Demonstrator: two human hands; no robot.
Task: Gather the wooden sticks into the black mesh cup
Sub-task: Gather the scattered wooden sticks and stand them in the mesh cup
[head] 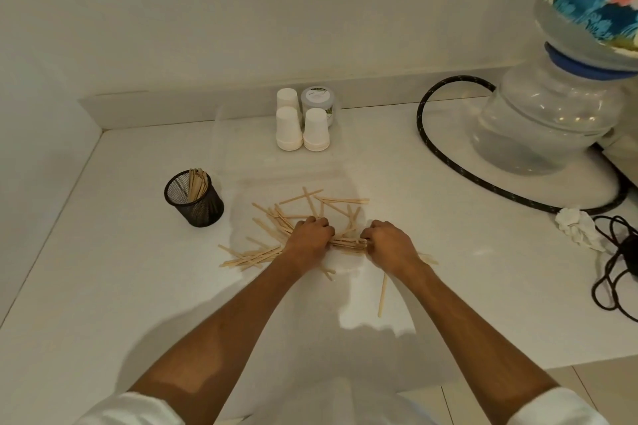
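I note left hand (309,239) and right hand (389,244) gripping one stick bundle (348,244); fingertips hidden; mesh cup (194,199) far left, partly filled.

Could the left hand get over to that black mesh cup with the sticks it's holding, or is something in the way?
Probably yes. The left hand and right hand grip one bundle of sticks. The black mesh cup stands upright on the left hand's side, with only bare counter and flat loose sticks between.

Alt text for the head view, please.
Both hands, left hand and right hand, grip a bundle of wooden sticks on a white counter, more scattered around; a black mesh cup holding some sticks stands to the left.
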